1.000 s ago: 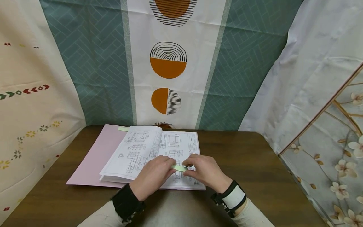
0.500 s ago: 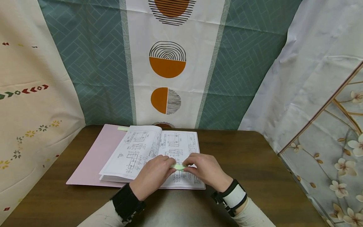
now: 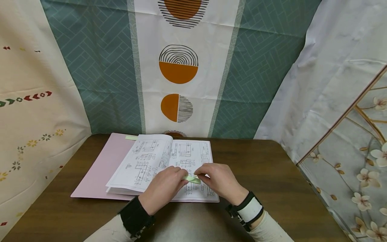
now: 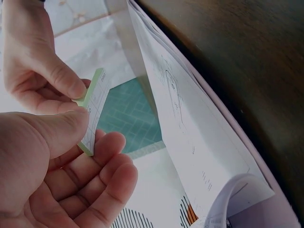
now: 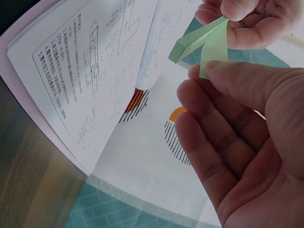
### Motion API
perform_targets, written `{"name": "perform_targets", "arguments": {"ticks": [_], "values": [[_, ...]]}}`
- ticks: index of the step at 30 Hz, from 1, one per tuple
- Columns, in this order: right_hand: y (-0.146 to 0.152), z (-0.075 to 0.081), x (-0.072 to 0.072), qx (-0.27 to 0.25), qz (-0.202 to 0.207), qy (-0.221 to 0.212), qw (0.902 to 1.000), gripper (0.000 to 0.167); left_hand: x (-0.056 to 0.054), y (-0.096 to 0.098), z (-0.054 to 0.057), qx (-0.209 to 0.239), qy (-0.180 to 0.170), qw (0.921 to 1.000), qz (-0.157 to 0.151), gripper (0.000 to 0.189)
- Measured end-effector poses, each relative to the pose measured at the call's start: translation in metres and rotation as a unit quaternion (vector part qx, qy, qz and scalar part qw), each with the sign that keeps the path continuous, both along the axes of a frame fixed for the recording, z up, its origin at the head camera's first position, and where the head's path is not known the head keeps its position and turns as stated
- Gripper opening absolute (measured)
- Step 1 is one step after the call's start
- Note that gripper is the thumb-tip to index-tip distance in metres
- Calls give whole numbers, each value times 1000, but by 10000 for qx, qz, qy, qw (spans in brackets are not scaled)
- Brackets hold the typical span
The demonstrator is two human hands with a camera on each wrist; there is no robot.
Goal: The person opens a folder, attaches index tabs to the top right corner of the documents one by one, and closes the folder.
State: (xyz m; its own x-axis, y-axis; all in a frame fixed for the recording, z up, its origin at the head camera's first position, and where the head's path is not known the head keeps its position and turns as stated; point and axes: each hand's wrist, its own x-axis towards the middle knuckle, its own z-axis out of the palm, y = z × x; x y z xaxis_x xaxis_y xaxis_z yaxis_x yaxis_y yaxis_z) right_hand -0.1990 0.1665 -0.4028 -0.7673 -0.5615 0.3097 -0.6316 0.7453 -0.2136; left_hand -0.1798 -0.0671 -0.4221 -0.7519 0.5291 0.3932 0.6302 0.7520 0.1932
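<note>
While the left hand [image 3: 164,185] grips the sticky-note pad [image 5: 190,42], its likely flimsy sheet [image 5: 215,50] suits the right hand [image 3: 222,179] pinching its end.

Two hands [image 3: 164,185] [image 3: 222,181], one green pad [image 5: 191,42], one book [image 3: 151,168], two wristbands [image 3: 136,216] [image 3: 249,209], perhaps one tab [image 3: 131,137]

Head view: illumination is even; soft glare lies on the table [image 3: 196,223] in front of the book [image 3: 196,148]. Wrist views: exposure is dim, contrast low; print [image 5: 52,71] on the book appears smeared.
</note>
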Motion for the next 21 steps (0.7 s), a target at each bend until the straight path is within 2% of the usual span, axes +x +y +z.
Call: {"name": "perform_targets", "arguments": {"ticks": [9, 21], "values": [[1, -2, 0, -54, 163, 91, 9998, 16, 2, 3, 1, -24, -277, 9996, -54, 14], [2, -1, 1, -178, 96, 303, 9993, 15, 4, 4, -3, -77, 225, 9991, -354, 16]]}}
